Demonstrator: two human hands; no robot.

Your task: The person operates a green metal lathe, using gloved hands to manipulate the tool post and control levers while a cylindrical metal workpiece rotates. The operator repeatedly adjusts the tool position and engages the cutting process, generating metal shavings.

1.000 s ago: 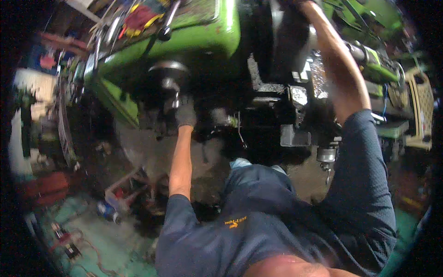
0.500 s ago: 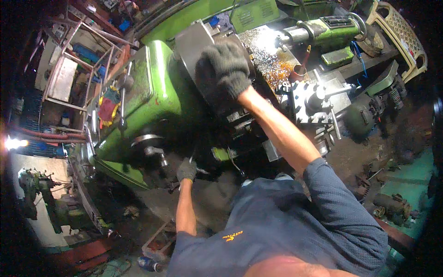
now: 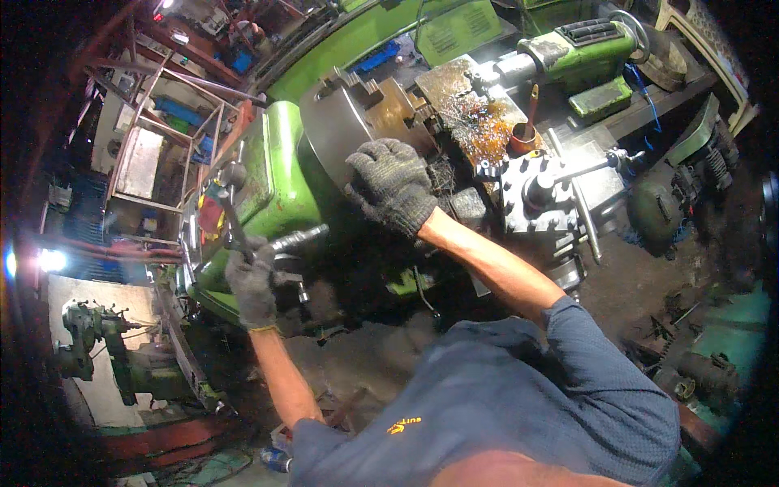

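My left hand (image 3: pixel 253 284), in a dark knit glove, is at the front of the green headstock (image 3: pixel 284 162) of a lathe. Its fingers close round the lower end of a dark lever (image 3: pixel 232 223); slight blur softens the grip. My right hand (image 3: pixel 391 185), gloved alike, has its fingers curled against the near edge of the big steel chuck (image 3: pixel 333 134). Its fingertips are hidden. Stepped jaws (image 3: pixel 389 114) stand out from the chuck's face. Below my left hand a crank handle (image 3: pixel 303 292) juts out from the headstock.
Right of the chuck is a tool post (image 3: pixel 535 195) with long handles. Metal chips (image 3: pixel 479 122) cover the plate behind it, beside a brush (image 3: pixel 532 109) in a cup (image 3: pixel 524 138). The green tailstock (image 3: pixel 584 57) stands far right. A metal frame rack (image 3: pixel 146 154) is at left.
My left hand has moved up and left from beneath the headstock to the lever. My right hand has come down along the chuck toward me, and the jaws now show.
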